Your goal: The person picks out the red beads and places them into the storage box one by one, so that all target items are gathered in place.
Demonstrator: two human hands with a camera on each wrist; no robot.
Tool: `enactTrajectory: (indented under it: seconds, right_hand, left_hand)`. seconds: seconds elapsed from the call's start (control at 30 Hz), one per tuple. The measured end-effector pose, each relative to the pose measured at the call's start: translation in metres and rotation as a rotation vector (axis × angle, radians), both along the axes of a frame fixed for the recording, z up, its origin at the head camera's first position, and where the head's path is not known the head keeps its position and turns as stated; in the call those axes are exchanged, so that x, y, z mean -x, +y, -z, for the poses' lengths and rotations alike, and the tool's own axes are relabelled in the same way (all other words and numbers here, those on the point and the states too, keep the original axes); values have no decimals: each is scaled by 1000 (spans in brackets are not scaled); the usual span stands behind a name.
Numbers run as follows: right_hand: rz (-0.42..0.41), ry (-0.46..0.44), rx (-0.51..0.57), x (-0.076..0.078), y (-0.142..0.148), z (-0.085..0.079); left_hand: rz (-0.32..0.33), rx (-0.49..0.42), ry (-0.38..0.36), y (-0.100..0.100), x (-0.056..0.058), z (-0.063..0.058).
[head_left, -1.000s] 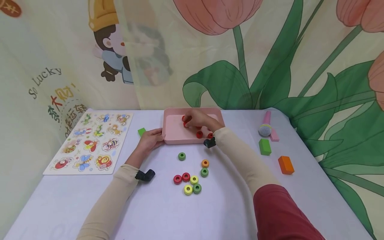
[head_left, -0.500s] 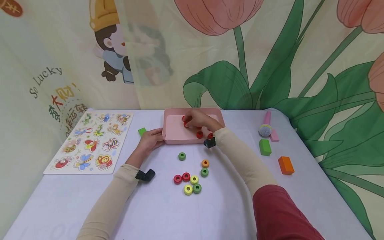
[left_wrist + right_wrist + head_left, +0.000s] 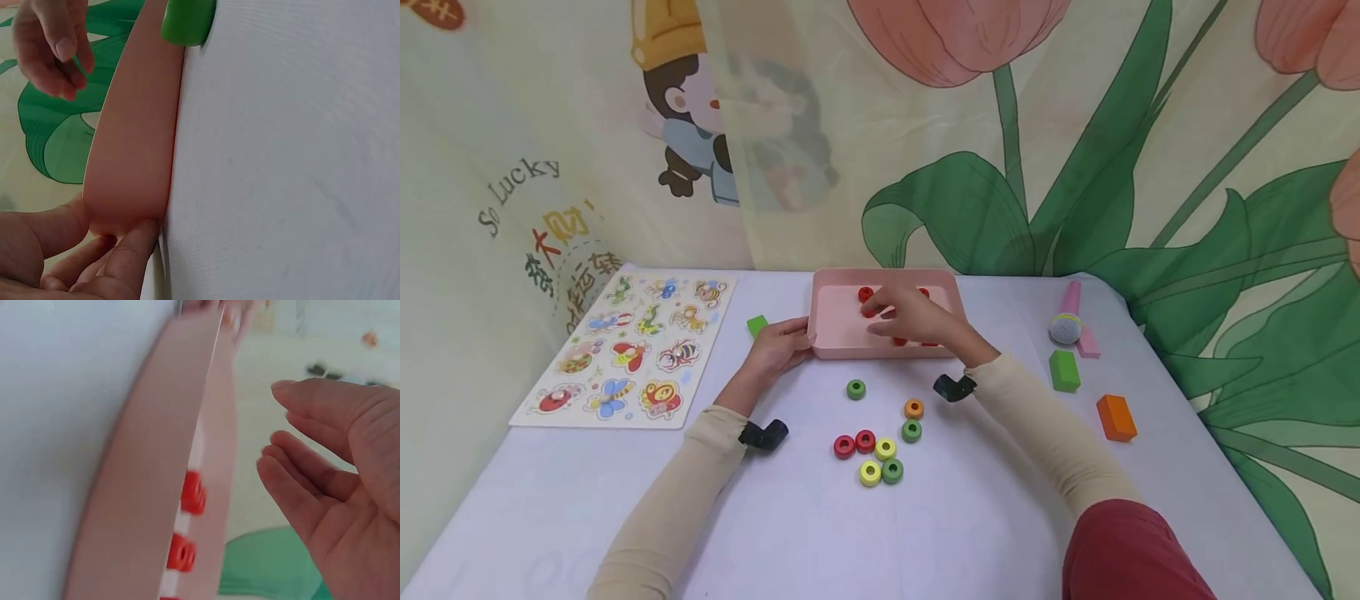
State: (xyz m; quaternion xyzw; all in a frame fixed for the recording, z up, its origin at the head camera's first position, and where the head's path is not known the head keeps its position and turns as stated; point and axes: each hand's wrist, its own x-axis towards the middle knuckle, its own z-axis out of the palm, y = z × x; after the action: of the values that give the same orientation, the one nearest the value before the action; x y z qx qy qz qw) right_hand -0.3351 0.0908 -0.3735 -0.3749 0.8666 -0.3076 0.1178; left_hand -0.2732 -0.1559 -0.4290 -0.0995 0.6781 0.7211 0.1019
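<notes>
A pink tray (image 3: 887, 353) lies at the far middle of the table, with several red beads (image 3: 866, 294) inside. My left hand (image 3: 777, 346) grips its left end; in the left wrist view the thumb is at the rim and the fingers are low against the tray wall (image 3: 134, 125). Over the tray is my right hand (image 3: 917, 318), partly covering the beads. In the right wrist view that hand (image 3: 337, 469) holds nothing, its thumb and fingers apart, beside the red beads (image 3: 181, 552).
In front of the tray lie loose beads: green (image 3: 856, 389), orange (image 3: 913, 408), red (image 3: 844, 447) and yellow (image 3: 870, 473). An insect puzzle board (image 3: 632, 350) is at left, near a green block (image 3: 757, 325). At right are a toy microphone (image 3: 1066, 321), a green block (image 3: 1064, 371), and an orange block (image 3: 1117, 417).
My right hand has let go of a red bead in the tray, lifted, and drawn back to the right with its fingers spread. The left hand stays on the tray's end.
</notes>
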Motion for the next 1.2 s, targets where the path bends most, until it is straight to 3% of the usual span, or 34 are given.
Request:
enactTrajectory:
  seconds: [0.2, 0.47, 0.77, 1.2]
  right_hand:
    - [-140, -85, 0, -51, 12, 4]
    - [-250, -208, 1, -87, 14, 18]
    - [-237, -323, -16, -107, 11, 28]
    - [-260, -284, -74, -111, 5, 41]
  left_hand:
    - [8, -2, 5, 0, 1, -4]
    - [-7, -5, -10, -2, 3, -6]
    - [-4, 5, -5, 0, 3, -7]
    - [-9, -4, -18, 1, 1, -4]
